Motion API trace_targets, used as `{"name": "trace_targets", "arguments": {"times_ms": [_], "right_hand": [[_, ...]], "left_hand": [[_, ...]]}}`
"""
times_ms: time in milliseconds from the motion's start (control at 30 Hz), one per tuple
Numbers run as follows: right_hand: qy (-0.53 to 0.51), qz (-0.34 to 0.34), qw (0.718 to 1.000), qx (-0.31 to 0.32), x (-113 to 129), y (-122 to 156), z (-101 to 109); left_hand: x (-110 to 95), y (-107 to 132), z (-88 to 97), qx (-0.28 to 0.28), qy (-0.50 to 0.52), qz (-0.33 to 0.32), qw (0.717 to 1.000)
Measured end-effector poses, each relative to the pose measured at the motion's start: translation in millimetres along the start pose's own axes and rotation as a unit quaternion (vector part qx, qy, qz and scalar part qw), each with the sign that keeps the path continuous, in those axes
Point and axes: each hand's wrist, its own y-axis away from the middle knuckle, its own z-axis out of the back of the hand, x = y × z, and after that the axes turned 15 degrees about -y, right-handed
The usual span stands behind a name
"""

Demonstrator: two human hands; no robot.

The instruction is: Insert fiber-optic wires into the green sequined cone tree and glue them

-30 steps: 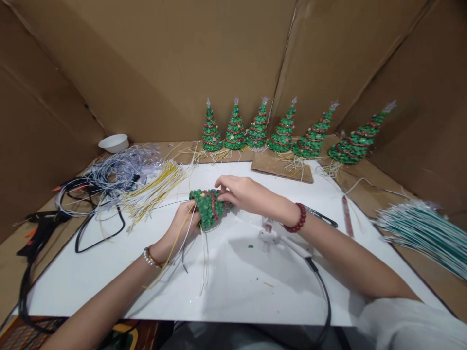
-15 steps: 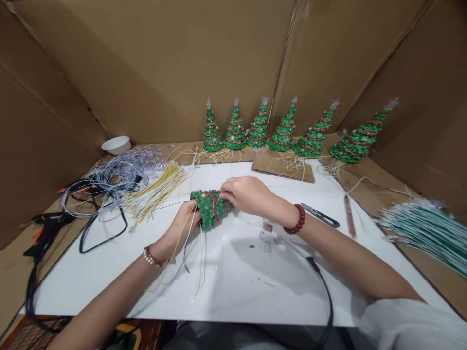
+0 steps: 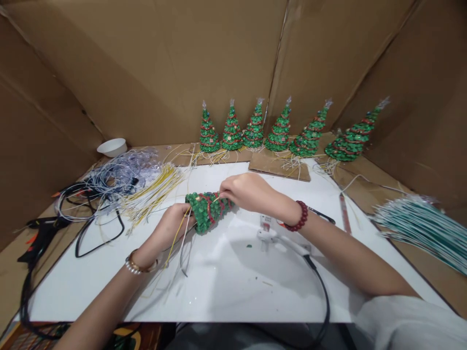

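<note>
Beaded green tree cone (image 3: 208,211), tilted, centre frame, held above white board (image 3: 226,296) | left hand (image 3: 171,226) closed around its base, right hand (image 3: 248,191) pinching its side | apparent step: fitting yellow and white wires (image 3: 177,238) | next calls for: securing them

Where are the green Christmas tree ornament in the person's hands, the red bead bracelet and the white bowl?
Green Christmas tree ornament (image 3: 207,212): head view, point on the middle of its cone.
Red bead bracelet (image 3: 301,217): head view, point on the beads around the wrist.
White bowl (image 3: 112,148): head view, point on its outer wall.
</note>
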Motion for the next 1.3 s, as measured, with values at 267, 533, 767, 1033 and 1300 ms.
{"name": "trace_targets", "arguments": {"times_ms": [267, 533, 767, 1033, 1300], "right_hand": [[-0.034, 0.017, 0.999, -0.008, -5.1, 0.5, 6.8], [-0.068, 0.008, 0.997, -0.028, -11.9, -0.1, 8.1], [-0.095, 0.020, 0.995, -0.018, -7.6, -5.9, -7.8], [-0.160, -0.047, 0.985, -0.031, -13.3, -1.9, 14.1], [-0.162, -0.016, 0.986, -0.026, 0.0, -6.6, -9.9]], "left_hand": [[-5.3, 11.0, 27.9, -0.014, -0.213, 0.006, 0.977], [-5.4, 5.4, 19.4, -0.007, -0.119, -0.059, 0.991], [4.0, 3.0, 23.8, 0.018, -0.137, -0.074, 0.988], [1.6, 7.0, 27.5, 0.072, -0.057, -0.115, 0.989], [-0.2, 3.1, 21.2, 0.097, 0.041, -0.114, 0.988]]}}
